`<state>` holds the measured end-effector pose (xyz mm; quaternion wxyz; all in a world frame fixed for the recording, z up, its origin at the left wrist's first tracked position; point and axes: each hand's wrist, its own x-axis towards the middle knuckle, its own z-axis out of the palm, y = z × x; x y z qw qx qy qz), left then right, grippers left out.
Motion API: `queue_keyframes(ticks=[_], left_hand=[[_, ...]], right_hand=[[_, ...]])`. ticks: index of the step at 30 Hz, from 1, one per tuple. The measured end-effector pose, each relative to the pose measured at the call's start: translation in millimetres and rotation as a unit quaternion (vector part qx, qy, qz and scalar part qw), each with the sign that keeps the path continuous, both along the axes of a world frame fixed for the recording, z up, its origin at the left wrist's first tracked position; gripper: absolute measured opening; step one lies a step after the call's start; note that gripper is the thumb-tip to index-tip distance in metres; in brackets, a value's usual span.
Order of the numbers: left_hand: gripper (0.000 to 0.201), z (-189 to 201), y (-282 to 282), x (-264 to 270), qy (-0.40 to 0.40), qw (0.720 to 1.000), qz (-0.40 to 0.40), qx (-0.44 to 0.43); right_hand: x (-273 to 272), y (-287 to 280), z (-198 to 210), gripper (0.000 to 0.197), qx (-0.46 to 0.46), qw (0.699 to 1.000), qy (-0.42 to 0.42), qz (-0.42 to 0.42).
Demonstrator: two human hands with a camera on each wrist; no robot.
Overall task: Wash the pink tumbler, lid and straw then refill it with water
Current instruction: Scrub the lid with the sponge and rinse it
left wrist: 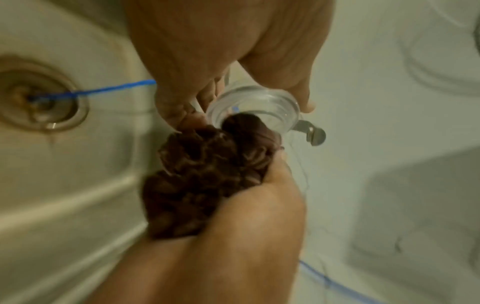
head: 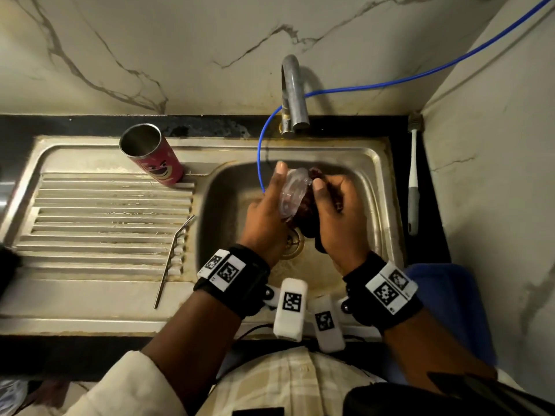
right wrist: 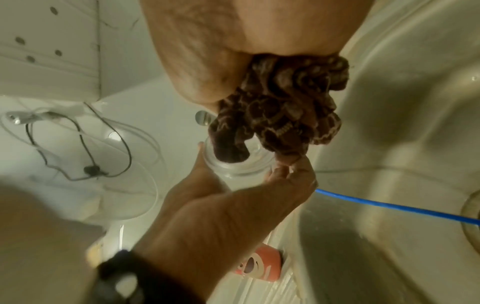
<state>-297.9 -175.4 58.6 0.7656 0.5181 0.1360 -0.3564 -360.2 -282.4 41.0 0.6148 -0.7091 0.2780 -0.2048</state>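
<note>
Lid (head: 292,190) clear, round; dark scrubber (head: 306,211) pressed inside, hands gripping both.

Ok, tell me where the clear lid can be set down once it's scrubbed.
Free: the ribbed steel drainboard left of the bent metal straw, in front of the pink steel tumbler. Crowded: the sink basin, filled by both hands and the thin blue hose.

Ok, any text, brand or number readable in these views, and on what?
None reads as words.
Pink tumbler: a cartoon bear face, no legible lettering.
Wristband tags: square black-and-white codes; the tiny print beside them is too small to read.
Clear lid: no marking visible.
</note>
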Motion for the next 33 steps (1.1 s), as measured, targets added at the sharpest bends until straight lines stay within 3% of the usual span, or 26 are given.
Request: queue_keyframes(ticks=[3, 5, 8, 11, 15, 18, 19, 21, 24, 27, 30, 33], left_hand=[[0.067, 5, 2, 5, 0.067, 0.995, -0.03, -0.067], [0.061, 2, 8, 12, 0.089, 0.991, -0.009, -0.099], [0.047, -3, 14, 17, 0.085, 0.991, 0.049, -0.094], [0.065, -6, 13, 11, 0.041, 0.998, 0.022, -0.05], [0.057, -11, 11, 10, -0.058, 0.993, -0.102, 0.005], [0.038, -1, 12, 14, -0.055, 0.996, -0.074, -0.014], [0.04, 3, 12, 14, -0.032, 0.997, -0.065, -0.033], [0.064, 6, 9, 10, 0.036, 0.995, -0.05, -0.08], [0.079, 5, 5, 5, 0.093, 0.992, -0.018, -0.081], [0.084, 4, 8, 5, 0.066, 0.994, -0.062, -0.054], [0.074, 6, 7, 4, 0.053, 0.995, -0.081, -0.02], [0.065, -6, 4, 6, -0.005, 0.998, -0.022, 0.055]], right_hand=[[-9, 3, 6, 0.008, -0.052, 0.993, -0.013, 0.105], [-13, -7, 10, 0.006, -0.056, 0.984, -0.016, 0.169], [-10, -32, 13, 0.003, -0.052, 0.994, -0.023, 0.088], [2, -52, 18, 0.008, -0.103, 0.993, -0.054, 0.007], [15, -51, 31, 0.013, -0.162, 0.978, -0.07, 0.108], [12, -40, 31, 0.018, -0.199, 0.963, -0.054, 0.173], [9, -34, 28, 0.018, -0.199, 0.961, -0.055, 0.185], [4, -16, 19, 0.019, -0.191, 0.957, -0.052, 0.212], [-3, 3, 10, 0.022, -0.209, 0.951, -0.052, 0.221], [1, -8, 8, 0.025, -0.285, 0.921, -0.072, 0.254], [6, -25, 2, 0.032, -0.369, 0.877, -0.066, 0.301], [10, -19, -3, 0.032, -0.368, 0.884, -0.032, 0.287]])
